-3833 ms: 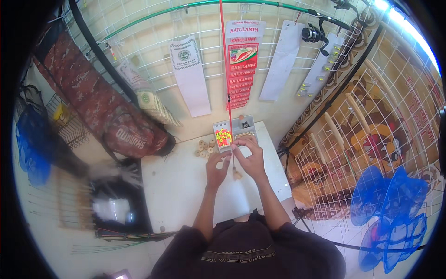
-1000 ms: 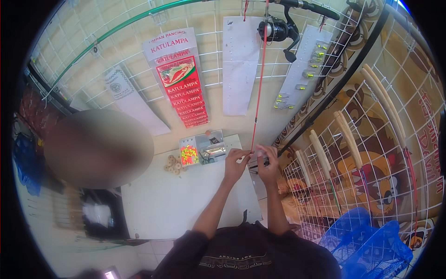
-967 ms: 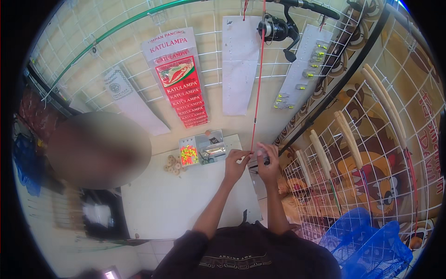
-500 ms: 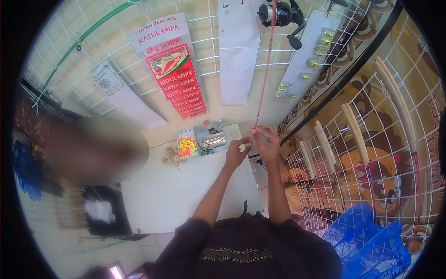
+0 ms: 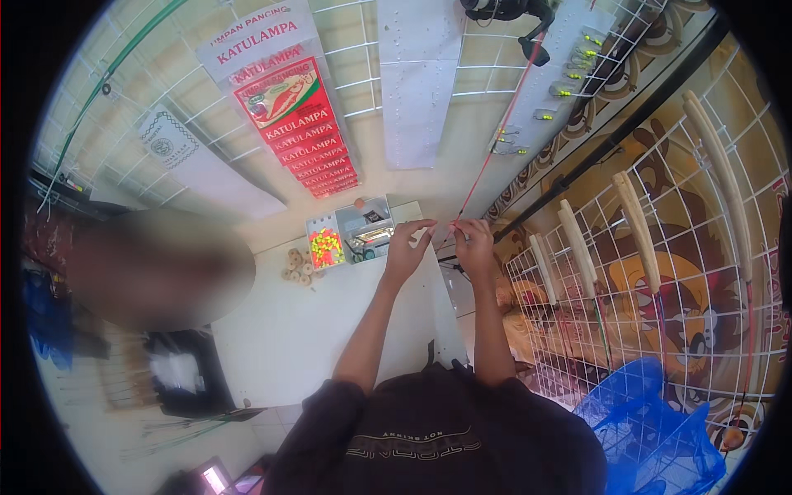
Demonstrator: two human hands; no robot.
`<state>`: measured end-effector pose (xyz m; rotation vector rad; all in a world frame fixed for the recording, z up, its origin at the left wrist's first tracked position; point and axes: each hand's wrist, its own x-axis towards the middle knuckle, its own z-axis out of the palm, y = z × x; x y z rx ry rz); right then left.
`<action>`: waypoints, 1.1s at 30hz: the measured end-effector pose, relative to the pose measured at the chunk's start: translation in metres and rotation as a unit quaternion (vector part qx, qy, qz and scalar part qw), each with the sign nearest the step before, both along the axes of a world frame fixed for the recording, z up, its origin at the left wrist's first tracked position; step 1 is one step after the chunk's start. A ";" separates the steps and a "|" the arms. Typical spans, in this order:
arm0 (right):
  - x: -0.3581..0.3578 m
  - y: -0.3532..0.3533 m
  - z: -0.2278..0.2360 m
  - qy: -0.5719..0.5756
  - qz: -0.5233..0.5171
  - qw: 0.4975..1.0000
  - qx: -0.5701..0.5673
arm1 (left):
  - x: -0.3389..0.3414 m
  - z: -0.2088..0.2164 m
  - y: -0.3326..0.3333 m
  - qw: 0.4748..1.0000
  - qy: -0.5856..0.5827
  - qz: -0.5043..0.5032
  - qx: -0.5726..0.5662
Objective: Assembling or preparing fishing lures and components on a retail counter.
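My right hand (image 5: pixel 473 250) is closed in a pinch around the lower end of a thin red fishing rod (image 5: pixel 496 148), above the right edge of the white table. From my fingers the rod slants up and to the right, toward the wall grid. Just left of it, thumb and forefinger curled toward each other, is my left hand (image 5: pixel 407 250). Whatever lies between those fingertips is too fine to make out. Beside the left hand sits a compartment box (image 5: pixel 337 221) holding small orange and yellow beads (image 5: pixel 327 247) and metal pieces.
Round tan pieces (image 5: pixel 297 267) lie left of the box on the white table (image 5: pixel 305 346). Red bait packets (image 5: pixel 285 107) and a fishing reel (image 5: pixel 503 10) hang ahead. Wooden-handled rods (image 5: pixel 635 231) and a blue net (image 5: pixel 643 421) hang at right. A person's blurred head (image 5: pixel 161 268) is at left.
My left hand has drawn left, away from the right hand and the rod. The rod's upper part has swung to the right. The view has shifted slightly.
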<state>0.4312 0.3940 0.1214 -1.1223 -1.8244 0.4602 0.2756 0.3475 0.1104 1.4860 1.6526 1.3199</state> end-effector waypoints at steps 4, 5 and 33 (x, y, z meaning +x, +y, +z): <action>0.002 -0.001 -0.007 -0.014 -0.008 1.000 -0.021 | 0.007 0.015 0.003 0.999 0.003 -0.033 0.038; 0.001 -0.001 -0.008 -0.022 -0.008 1.000 -0.021 | 0.008 0.019 0.005 0.999 0.003 -0.033 0.038; -0.005 0.006 0.011 0.100 0.006 0.994 0.033 | 0.039 -0.032 0.029 0.998 -0.047 0.024 -0.028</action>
